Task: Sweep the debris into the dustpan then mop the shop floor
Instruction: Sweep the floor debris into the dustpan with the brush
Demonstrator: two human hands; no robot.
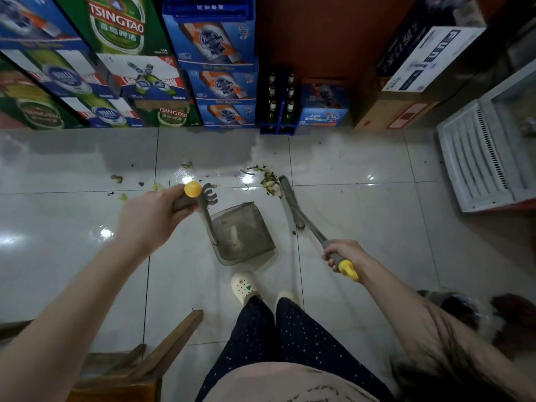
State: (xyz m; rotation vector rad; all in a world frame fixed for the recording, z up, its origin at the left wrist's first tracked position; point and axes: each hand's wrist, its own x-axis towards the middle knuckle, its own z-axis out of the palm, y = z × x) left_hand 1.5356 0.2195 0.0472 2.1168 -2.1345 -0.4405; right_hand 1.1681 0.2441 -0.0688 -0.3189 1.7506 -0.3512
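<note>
Left hand [150, 216] grips the dustpan [243, 236] flat on the floor [377, 204]; right hand [345, 253] clamps the broom [290, 201] against debris [271, 182], seemingly to sweep it in.

Dustpan [243, 233]: grey see-through scoop, flat on the tiles, with a long handle bearing comb teeth and a yellow cap.
Broom [290, 204]: slim grey head down on the tiles just right of the dustpan, far end touching the debris.
Debris [271, 181]: small heap of green and pale scraps, with smaller bits scattered leftward.
Floor [362, 227]: glossy white tiles.
</note>
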